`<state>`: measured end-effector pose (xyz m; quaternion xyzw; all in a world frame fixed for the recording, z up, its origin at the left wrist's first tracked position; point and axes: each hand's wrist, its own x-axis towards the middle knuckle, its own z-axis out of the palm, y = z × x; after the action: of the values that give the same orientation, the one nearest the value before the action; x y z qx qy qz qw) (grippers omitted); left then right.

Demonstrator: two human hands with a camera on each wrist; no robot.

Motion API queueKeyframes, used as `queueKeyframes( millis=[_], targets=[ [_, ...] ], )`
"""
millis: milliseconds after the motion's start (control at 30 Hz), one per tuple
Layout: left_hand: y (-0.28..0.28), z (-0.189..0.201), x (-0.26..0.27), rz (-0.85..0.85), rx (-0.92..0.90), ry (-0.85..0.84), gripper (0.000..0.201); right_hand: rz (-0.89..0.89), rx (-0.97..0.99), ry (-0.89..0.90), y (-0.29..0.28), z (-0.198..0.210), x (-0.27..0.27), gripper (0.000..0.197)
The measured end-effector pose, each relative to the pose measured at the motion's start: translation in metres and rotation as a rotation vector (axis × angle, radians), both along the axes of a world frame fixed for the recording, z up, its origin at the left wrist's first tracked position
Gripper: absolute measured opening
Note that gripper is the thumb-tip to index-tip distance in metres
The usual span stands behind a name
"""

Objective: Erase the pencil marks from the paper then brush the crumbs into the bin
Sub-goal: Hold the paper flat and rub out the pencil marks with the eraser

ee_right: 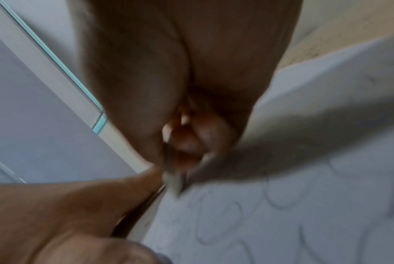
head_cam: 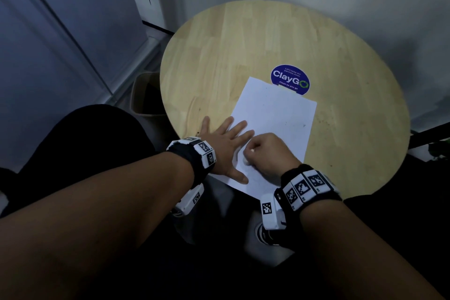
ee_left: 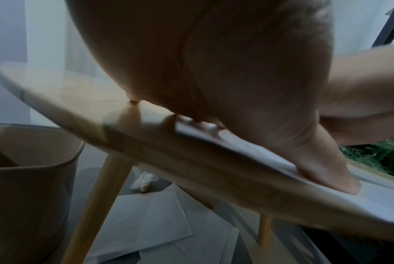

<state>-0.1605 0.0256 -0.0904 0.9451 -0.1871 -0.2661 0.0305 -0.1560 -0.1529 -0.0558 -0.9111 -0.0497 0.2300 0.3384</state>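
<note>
A white sheet of paper (head_cam: 277,126) lies on the round wooden table (head_cam: 255,44), near its front edge. Faint looping pencil marks (ee_right: 270,205) show on it in the right wrist view. My left hand (head_cam: 226,139) lies flat with spread fingers on the paper's left edge, holding it down. My right hand (head_cam: 263,153) is curled just to its right, pinching a small whitish eraser (ee_right: 175,180) whose tip touches the paper; the picture is blurred there. A beige bin (head_cam: 143,97) stands on the floor left of the table, partly under its edge.
A round blue ClayGO sticker (head_cam: 290,79) sits on the table just beyond the paper. Loose sheets (ee_left: 159,219) and a crumpled tissue (ee_left: 144,180) lie on the floor under the table. A wall stands behind, a glass panel to the left.
</note>
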Motion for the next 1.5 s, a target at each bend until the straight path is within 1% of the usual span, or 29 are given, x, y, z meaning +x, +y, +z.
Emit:
queueKeyframes(
  millis=[33, 67, 100, 200, 233, 267, 367, 400, 433, 500, 567, 600, 700, 733, 767, 833, 867, 900, 1000, 1033, 1067, 1133, 1167, 1200, 1300, 1333, 1367, 1467, 1500],
  targets=[
    [0.0, 0.0, 0.0, -0.003, 0.0, -0.003, 0.136, 0.035, 0.014, 0.07, 0.0, 0.003, -0.003, 0.018],
    [0.0, 0.001, 0.0, -0.004, 0.0, -0.004, 0.136, 0.03, 0.03, 0.098, -0.002, 0.003, -0.003, 0.018],
    [-0.001, 0.001, 0.001, -0.001, 0.0, -0.002, 0.136, -0.017, 0.042, 0.071, -0.003, 0.002, -0.002, 0.019],
    [-0.002, 0.003, 0.003, 0.002, 0.006, 0.006, 0.134, -0.206, -0.017, -0.161, -0.006, -0.007, 0.006, 0.019],
    [-0.001, 0.003, 0.003, 0.002, 0.007, 0.011, 0.134, -0.219, -0.026, -0.174, -0.006, -0.007, 0.006, 0.018],
    [0.0, 0.003, 0.002, 0.003, 0.006, 0.014, 0.134, -0.187, -0.02, -0.139, -0.005, -0.006, 0.005, 0.018],
    [0.0, 0.0, 0.001, -0.003, 0.007, 0.005, 0.135, -0.009, -0.004, 0.048, -0.004, 0.002, -0.002, 0.019],
    [0.0, 0.001, 0.001, -0.002, 0.008, 0.007, 0.135, -0.008, -0.004, 0.051, -0.005, 0.002, -0.002, 0.019],
    [-0.001, 0.002, 0.002, 0.002, 0.007, 0.008, 0.135, -0.052, -0.001, 0.018, -0.005, 0.0, -0.001, 0.019],
    [-0.002, 0.004, 0.004, 0.007, 0.003, 0.011, 0.134, -0.173, -0.019, -0.112, -0.006, -0.006, 0.003, 0.019],
    [-0.002, 0.005, 0.003, 0.012, 0.002, 0.025, 0.134, -0.197, -0.041, -0.171, -0.004, -0.008, 0.004, 0.019],
    [-0.001, 0.004, 0.003, 0.014, 0.0, 0.028, 0.135, -0.156, -0.043, -0.141, -0.003, -0.008, 0.003, 0.019],
    [0.0, 0.0, 0.002, 0.007, -0.004, 0.013, 0.136, 0.004, -0.032, 0.039, -0.002, 0.001, -0.002, 0.018],
    [0.0, 0.0, 0.002, 0.005, -0.003, 0.01, 0.136, -0.008, -0.022, 0.042, -0.004, 0.001, -0.001, 0.019],
    [-0.001, 0.001, 0.003, 0.004, -0.001, 0.009, 0.136, -0.062, -0.013, 0.007, -0.005, 0.0, 0.001, 0.02],
    [-0.001, 0.001, 0.004, 0.001, 0.0, 0.009, 0.135, -0.185, -0.019, -0.12, -0.007, -0.004, 0.005, 0.023],
    [-0.001, 0.002, 0.004, 0.002, 0.0, 0.011, 0.134, -0.199, -0.026, -0.146, -0.006, -0.005, 0.006, 0.023],
    [0.0, 0.001, 0.003, 0.004, 0.0, 0.014, 0.135, -0.167, -0.03, -0.129, -0.005, -0.005, 0.006, 0.022],
    [0.0, -0.002, 0.002, 0.003, -0.002, 0.01, 0.136, 0.01, -0.018, 0.087, -0.002, 0.004, -0.002, 0.02],
    [0.0, -0.002, 0.002, 0.003, 0.0, 0.009, 0.136, 0.015, -0.01, 0.104, -0.003, 0.004, -0.002, 0.02],
    [-0.001, -0.001, 0.003, 0.005, 0.001, 0.009, 0.136, -0.029, 0.0, 0.066, -0.004, 0.003, -0.001, 0.021],
    [-0.002, 0.001, 0.005, 0.009, 0.001, 0.011, 0.135, -0.157, -0.008, -0.093, -0.006, -0.002, 0.003, 0.022],
    [-0.002, 0.002, 0.005, 0.009, 0.001, 0.016, 0.135, -0.186, -0.019, -0.143, -0.007, -0.003, 0.004, 0.022],
    [-0.001, 0.002, 0.004, 0.009, 0.001, 0.024, 0.135, -0.169, -0.028, -0.148, -0.006, -0.004, 0.005, 0.021],
    [0.0, -0.002, 0.002, 0.003, -0.004, 0.015, 0.136, 0.011, -0.033, 0.021, -0.003, 0.003, -0.001, 0.018],
    [0.0, -0.003, 0.002, 0.001, -0.003, 0.01, 0.136, 0.03, -0.028, 0.049, -0.004, 0.004, -0.002, 0.018],
    [0.0, -0.002, 0.003, 0.003, -0.003, 0.01, 0.136, -0.003, -0.021, 0.029, -0.005, 0.003, -0.001, 0.019],
    [-0.001, 0.001, 0.004, 0.009, -0.006, 0.01, 0.135, -0.194, -0.015, -0.139, -0.007, -0.003, 0.004, 0.021],
    [-0.001, 0.002, 0.004, 0.011, -0.005, 0.014, 0.135, -0.207, -0.016, -0.145, -0.006, -0.005, 0.005, 0.02]
  ],
)
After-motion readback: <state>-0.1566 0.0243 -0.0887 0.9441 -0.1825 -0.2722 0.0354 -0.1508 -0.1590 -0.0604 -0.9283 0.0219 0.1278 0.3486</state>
